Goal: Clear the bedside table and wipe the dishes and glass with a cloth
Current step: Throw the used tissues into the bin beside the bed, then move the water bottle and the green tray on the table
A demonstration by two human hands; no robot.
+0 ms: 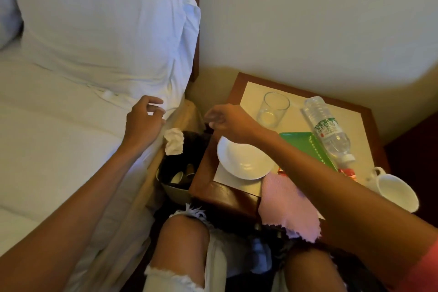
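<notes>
Status: clearing is looking partly done, by judgement; wiping is not yet starting.
Left hand (pixel 144 123): is hovering over the bed (pixel 59 137) edge, just below the pillow (pixel 99 31); fingers are hanging loosely curled and apart, gripping nothing.
Right hand (pixel 231 123): is hanging past the far-left edge of the table (pixel 213 187), above the bin (pixel 173 191); fingers are drooping loosely curled with nothing showing between them. The fingertips are blurring, so a small pinch cannot be ruled out.
Tissue (pixel 174 142): crumpled and white, is sitting at or just above the bin's far rim, between the two hands; resting or falling cannot be told.
Bin: is standing between bed and table, dark-lined, and is already holding what look like paper cups (pixel 180 176).
Glass (pixel 273 110): is standing upright at the back of the table, untouched.
Plate (pixel 244 161): white, is lying at the table's near-left part, under the right wrist.
Cup (pixel 395 191): white, is sitting at the near-right corner; upright or tipped cannot be told.
Cloth (pixel 289 211): pink, is draping over the table's near edge beside the plate, in neither hand.
Clutter: bottle (pixel 328 128) is lying on its side across the green tray (pixel 305 143); red wrapper (pixel 347 172) is lying by its cap.
Remaining: bottle, wrapper and likely tray are awaiting removal; plate, cup and glass are awaiting the cloth. Most of the task is looking undone.
</notes>
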